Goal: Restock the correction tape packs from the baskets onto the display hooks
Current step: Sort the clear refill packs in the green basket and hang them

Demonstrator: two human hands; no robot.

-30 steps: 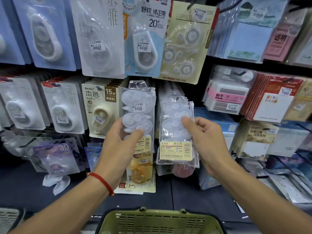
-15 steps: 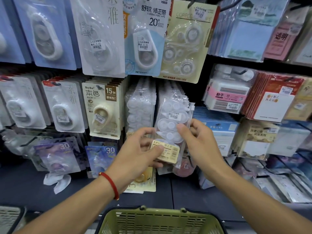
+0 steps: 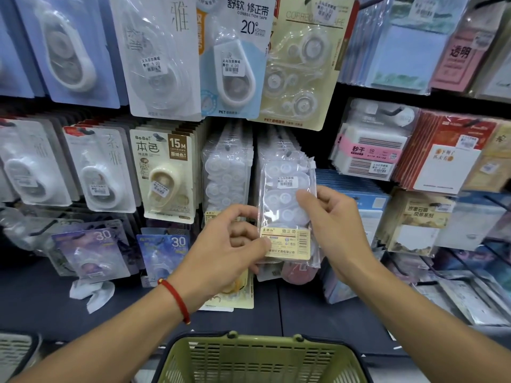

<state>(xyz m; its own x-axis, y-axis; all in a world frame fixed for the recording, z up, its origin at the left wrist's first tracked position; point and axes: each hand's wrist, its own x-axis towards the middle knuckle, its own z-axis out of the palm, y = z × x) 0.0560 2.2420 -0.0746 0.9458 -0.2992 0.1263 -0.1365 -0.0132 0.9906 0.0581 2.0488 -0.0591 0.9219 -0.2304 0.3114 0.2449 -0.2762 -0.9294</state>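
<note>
A clear correction tape pack (image 3: 284, 197) with a yellow label hangs upright in front of a row of like packs (image 3: 279, 145) on a display hook. My left hand (image 3: 226, 252) pinches the pack's lower left corner at the label. My right hand (image 3: 334, 228) grips its right edge, thumb on the front. A second row of the same clear packs (image 3: 226, 172) hangs on the hook just to the left, untouched. The hook tip itself is hidden behind the packaging.
A green basket (image 3: 260, 357) sits below me at the bottom edge. Other carded correction tapes (image 3: 163, 172) hang left and above; sticky notes (image 3: 370, 153) and notepads fill the shelves at right. A dark shelf ledge (image 3: 318, 313) runs under the display.
My left hand let go of the left-hand pack, which now hangs on its row, and came over to the right pack. Both hands straightened that pack upright against the right row.
</note>
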